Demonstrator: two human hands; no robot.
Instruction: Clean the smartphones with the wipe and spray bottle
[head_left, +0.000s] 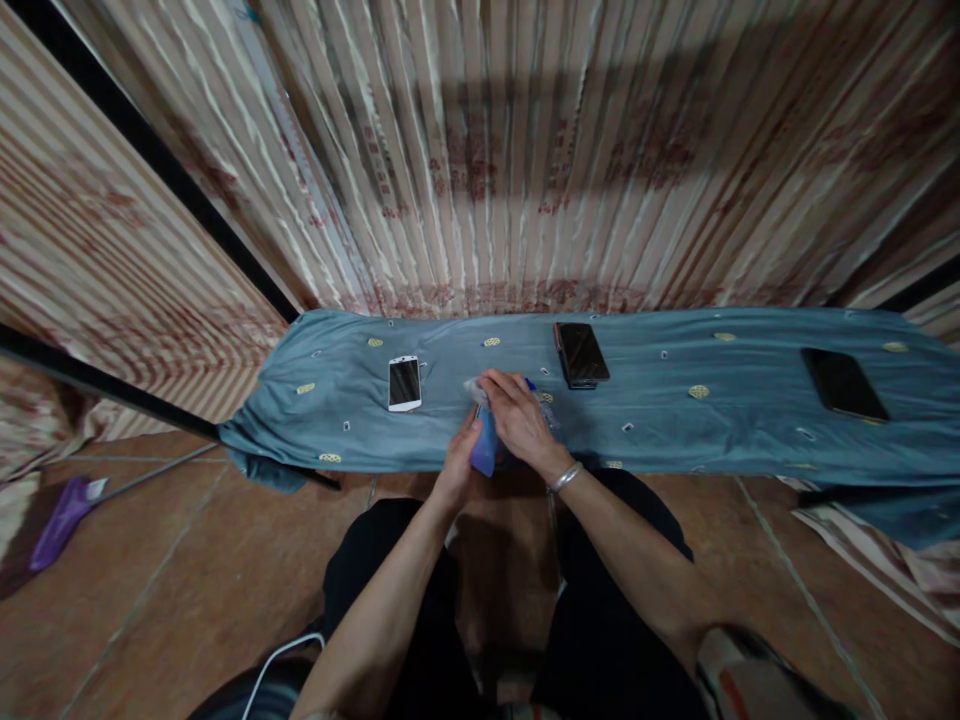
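Note:
My left hand (459,455) is closed around the lower left edge of a flat, glossy blue-violet thing (484,447) that looks like a phone, tilted over the table's front edge. Across its upper part lies my right hand (519,415), fingers bent and pressed together on a crumpled whitish wipe or tissue (473,389). Part of the blue thing is hidden beneath the right fingers. Just right of that hand, a crinkled clear plastic piece with some blue (546,405) rests on the cloth.
A blue patterned cloth (660,430) covers the long, narrow table. On it lie a white phone (405,384) at left, a stack of dark phones (580,354) right of centre and a black phone (844,384) far right. Curtains (480,200) hang behind. A purple broom (64,520) lies on the floor.

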